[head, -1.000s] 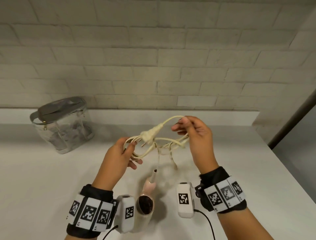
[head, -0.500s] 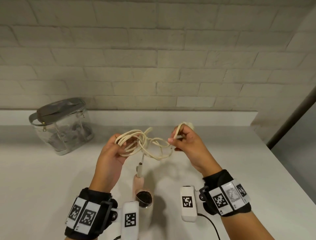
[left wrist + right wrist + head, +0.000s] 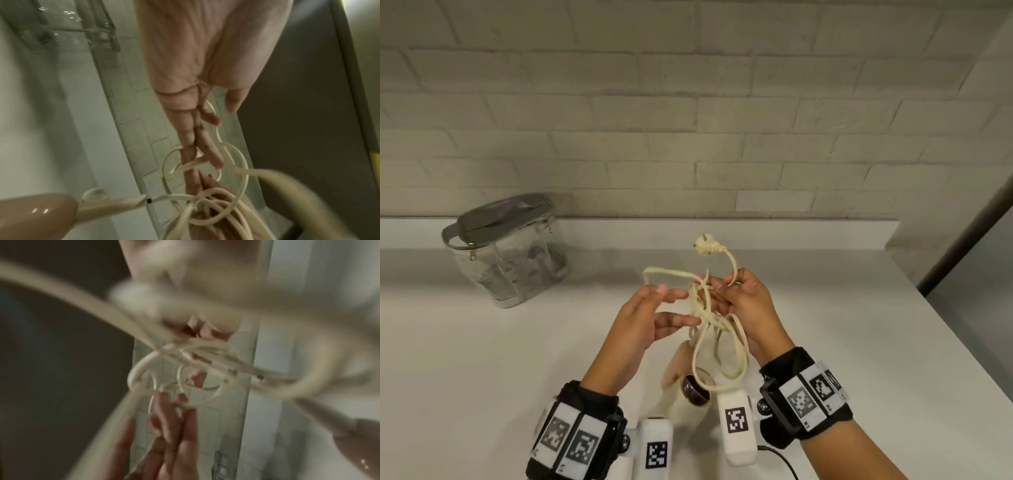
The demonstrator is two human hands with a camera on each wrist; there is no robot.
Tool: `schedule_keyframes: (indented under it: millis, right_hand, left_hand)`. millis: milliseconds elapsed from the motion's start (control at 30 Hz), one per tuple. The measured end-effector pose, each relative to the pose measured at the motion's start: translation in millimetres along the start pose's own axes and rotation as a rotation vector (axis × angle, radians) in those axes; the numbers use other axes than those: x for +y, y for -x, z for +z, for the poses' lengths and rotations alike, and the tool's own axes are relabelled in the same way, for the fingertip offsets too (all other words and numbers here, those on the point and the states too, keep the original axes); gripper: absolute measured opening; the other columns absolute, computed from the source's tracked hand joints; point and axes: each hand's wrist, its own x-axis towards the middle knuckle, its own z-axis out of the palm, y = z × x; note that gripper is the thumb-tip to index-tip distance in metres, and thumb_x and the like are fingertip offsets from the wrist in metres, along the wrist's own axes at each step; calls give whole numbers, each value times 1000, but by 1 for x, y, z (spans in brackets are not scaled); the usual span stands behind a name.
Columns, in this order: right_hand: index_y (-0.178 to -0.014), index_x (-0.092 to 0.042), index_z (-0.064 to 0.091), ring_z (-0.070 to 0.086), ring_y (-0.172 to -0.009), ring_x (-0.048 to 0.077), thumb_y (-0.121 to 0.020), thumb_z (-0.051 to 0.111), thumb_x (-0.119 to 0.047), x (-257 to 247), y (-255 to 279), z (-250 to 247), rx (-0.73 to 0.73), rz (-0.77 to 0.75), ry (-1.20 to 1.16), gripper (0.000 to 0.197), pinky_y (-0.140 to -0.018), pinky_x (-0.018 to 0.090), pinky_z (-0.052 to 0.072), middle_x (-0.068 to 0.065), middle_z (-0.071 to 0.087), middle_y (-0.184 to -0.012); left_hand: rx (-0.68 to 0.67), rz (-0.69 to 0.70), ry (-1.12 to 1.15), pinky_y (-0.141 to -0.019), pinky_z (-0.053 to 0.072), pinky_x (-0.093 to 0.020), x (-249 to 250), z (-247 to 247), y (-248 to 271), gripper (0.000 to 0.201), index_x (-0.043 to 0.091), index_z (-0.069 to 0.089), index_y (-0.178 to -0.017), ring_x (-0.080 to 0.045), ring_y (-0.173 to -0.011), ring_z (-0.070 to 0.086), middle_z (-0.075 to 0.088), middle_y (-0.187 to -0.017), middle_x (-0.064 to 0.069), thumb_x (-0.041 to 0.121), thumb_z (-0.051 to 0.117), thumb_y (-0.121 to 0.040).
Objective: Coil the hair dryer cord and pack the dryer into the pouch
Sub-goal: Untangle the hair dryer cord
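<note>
The cream cord (image 3: 709, 308) is gathered in loose loops, and my right hand (image 3: 722, 291) grips the bundle with curled fingers. Its plug (image 3: 705, 244) sticks up above that hand. My left hand (image 3: 688, 306) is just left of the loops, with straight fingers (image 3: 197, 138) reaching into a cord (image 3: 205, 201) loop without gripping it. The pink-beige hair dryer (image 3: 685, 373) sits below the cord between my wrists; whether it hangs or rests on the counter I cannot tell. The clear pouch (image 3: 506, 250) with a grey top stands at the back left. The right wrist view is blurred.
The white counter (image 3: 859, 342) runs to a low ledge under a pale brick wall (image 3: 688, 120). Its right edge (image 3: 969, 346) drops off beside a dark gap. The pouch is well apart from my hands.
My left hand has let go of the coil and opened its fingers. The right hand has taken the bundle over, and the plug now points up above it.
</note>
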Motion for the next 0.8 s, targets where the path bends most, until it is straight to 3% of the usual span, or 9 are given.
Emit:
schedule_keyframes:
  millis: [67,133,200,300,433,533,633,700,800]
  right_hand:
    - [-78,-11,40,71,-83,30,-90,47,5,-4,3,4,-43,-30,-36,21,-72,28,59,23,72,-93]
    - [-76,-11,40,71,-84,28,-89,45,8,-6,5,8,-81,-54,-23,24,-72,26,59,22,71,-93]
    - [-74,-10,41,72,-79,23,-89,44,11,-7,7,10,-110,-72,23,25,-65,22,57,18,71,-88]
    - [-83,-12,45,71,-80,17,-89,45,10,-12,8,10,-159,-94,70,22,-61,19,55,11,73,-88]
    - [-107,-2,48,63,-105,21,-82,54,14,-16,11,13,-331,-159,271,30,-81,24,54,10,64,-116]
    - [-108,-7,57,59,-110,18,-81,51,17,-17,12,14,-321,-177,447,37,-88,27,53,4,61,-116]
    - [-96,-8,65,68,-90,17,-86,41,14,-21,12,11,-205,-80,412,34,-81,28,55,5,69,-95]
    - [-81,0,66,70,-67,21,-82,34,16,-25,10,9,-110,-13,336,36,-69,28,58,10,73,-72]
    - [-55,3,60,64,-43,24,-74,29,20,-30,6,7,49,37,316,40,-49,26,56,12,64,-45]
  left_hand:
    - [75,7,-100,-66,54,-26,2,7,-4,35,9,59,-97,-22,-65,71,72,-89,-2,40,54,-82]
    - [111,41,-133,-61,55,-22,3,9,-8,26,8,60,-103,-16,-59,68,71,-78,0,25,61,-83]
    - [77,76,-204,-64,55,-19,9,8,-13,28,6,62,-106,-12,-66,68,71,-81,-4,11,67,-79]
    - [31,68,-225,-72,55,-23,20,7,-19,26,7,68,-95,-18,-80,67,72,-81,-5,-5,66,-72]
    - [40,113,-410,-79,56,-27,24,4,-20,45,15,61,-112,-16,-80,68,71,-88,-4,-6,69,-73]
    - [-21,135,-489,-79,54,-23,27,1,-19,51,23,56,-116,-9,-80,66,69,-90,3,-7,64,-76]
    - [-52,162,-446,-75,55,-19,32,-2,-19,45,23,63,-109,-4,-76,67,73,-79,10,-11,58,-80]
    - [-12,207,-381,-68,54,-16,36,-1,-18,36,21,68,-99,-4,-70,67,73,-77,10,-9,57,-82]
    - [12,238,-386,-62,49,-11,38,7,-18,26,22,70,-93,-3,-65,62,72,-78,6,-1,59,-83]
